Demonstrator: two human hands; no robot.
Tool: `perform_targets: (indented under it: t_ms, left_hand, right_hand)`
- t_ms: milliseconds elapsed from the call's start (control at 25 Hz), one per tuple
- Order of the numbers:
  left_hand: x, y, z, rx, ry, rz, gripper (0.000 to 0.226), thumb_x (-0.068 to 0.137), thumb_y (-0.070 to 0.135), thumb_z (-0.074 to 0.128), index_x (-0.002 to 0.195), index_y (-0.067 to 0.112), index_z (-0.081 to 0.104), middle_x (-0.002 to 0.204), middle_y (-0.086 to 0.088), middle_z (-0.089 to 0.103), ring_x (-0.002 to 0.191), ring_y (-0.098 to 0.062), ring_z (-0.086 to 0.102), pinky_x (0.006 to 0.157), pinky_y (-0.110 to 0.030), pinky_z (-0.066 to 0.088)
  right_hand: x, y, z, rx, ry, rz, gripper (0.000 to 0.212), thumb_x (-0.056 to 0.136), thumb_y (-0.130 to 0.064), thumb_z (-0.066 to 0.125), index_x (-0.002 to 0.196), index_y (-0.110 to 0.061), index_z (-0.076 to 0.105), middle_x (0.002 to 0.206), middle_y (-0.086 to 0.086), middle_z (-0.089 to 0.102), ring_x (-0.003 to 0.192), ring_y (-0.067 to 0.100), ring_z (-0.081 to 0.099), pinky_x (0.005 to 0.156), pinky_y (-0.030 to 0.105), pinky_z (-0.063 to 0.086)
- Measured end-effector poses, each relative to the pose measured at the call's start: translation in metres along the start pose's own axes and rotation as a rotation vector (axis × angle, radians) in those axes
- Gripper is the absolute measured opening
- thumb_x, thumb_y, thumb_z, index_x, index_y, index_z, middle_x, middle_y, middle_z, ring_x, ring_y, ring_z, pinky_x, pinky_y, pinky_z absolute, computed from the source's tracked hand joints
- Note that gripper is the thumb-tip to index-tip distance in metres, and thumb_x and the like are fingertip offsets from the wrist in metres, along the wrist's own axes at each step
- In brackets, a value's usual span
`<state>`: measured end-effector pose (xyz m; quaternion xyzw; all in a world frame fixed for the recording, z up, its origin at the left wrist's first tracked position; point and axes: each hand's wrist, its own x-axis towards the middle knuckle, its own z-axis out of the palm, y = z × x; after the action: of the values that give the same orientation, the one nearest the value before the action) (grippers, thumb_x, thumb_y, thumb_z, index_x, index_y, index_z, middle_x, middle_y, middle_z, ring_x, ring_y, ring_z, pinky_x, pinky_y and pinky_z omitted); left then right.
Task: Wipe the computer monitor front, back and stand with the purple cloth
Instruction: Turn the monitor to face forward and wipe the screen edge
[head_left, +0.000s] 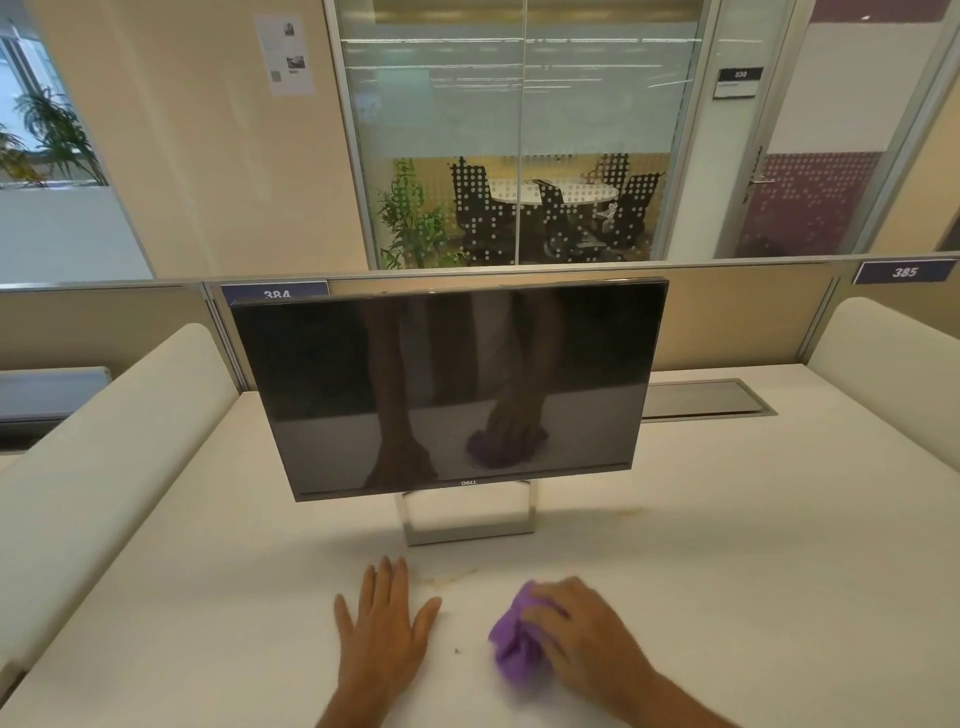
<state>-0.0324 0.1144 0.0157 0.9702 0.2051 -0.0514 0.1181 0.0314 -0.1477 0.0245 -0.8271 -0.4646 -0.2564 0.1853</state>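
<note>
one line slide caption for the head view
Right hand grips purple cloth on desk before dark monitor.

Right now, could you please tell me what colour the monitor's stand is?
Silver-grey metal; the stand shows best in the head view, below the dark screen.

Readable marks around my desk: one brand, three numbers.

Straight ahead of my right hand (587, 631), which grips the purple cloth (511, 647), the monitor (447, 384) carries "DELL" in pale letters at the middle of its lower bezel (469, 483). Farther off and to the left of my grip, a dark blue tag (275, 292) on the partition reads "384", its lower part cut off by the monitor's top edge. Far to the right of my grip, a matching tag (905, 272) reads "385". Beyond that, a door sign (740, 81) shows "030"; its smaller print and the wall notice (284, 54) are too blurred for me to read.
</note>
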Motion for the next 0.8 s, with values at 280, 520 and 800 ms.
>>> perform_targets:
  t_ms: [280, 520, 800]
  left_hand:
    - [-0.002, -0.008, 0.006, 0.038, -0.012, 0.018, 0.123, 0.049, 0.081, -0.039, 0.155, 0.024, -0.011, 0.162, 0.005, -0.019, 0.149, -0.014, -0.018, 0.118, -0.055, -0.009]
    - [-0.004, -0.003, 0.000, 0.044, -0.030, 0.019, 0.128, 0.044, 0.080, -0.043, 0.155, 0.025, -0.012, 0.161, 0.005, -0.021, 0.149, -0.013, -0.019, 0.118, -0.055, -0.010]
    - [-0.004, -0.004, 0.002, 0.056, -0.035, 0.020, 0.127, 0.043, 0.080, -0.044, 0.154, 0.025, -0.014, 0.161, 0.006, -0.023, 0.148, -0.013, -0.020, 0.118, -0.055, -0.011]
  right_hand:
    - [0.090, 0.085, -0.037, -0.368, -0.046, 0.122, 0.039, 0.073, -0.019, 0.081, 0.110, -0.013, 0.070, 0.117, 0.013, 0.067, 0.097, 0.032, 0.064, 0.073, 0.039, 0.055]
    - [0.068, 0.121, -0.055, -0.531, -0.281, 0.337, 0.061, 0.047, -0.016, 0.096, 0.101, -0.005, 0.070, 0.104, 0.020, 0.068, 0.081, 0.039, 0.066, 0.063, 0.046, 0.057]
    - [0.075, 0.107, -0.037, -0.445, -0.153, 0.140, 0.053, 0.064, -0.024, 0.089, 0.111, -0.010, 0.069, 0.116, 0.016, 0.067, 0.095, 0.035, 0.065, 0.072, 0.042, 0.058]
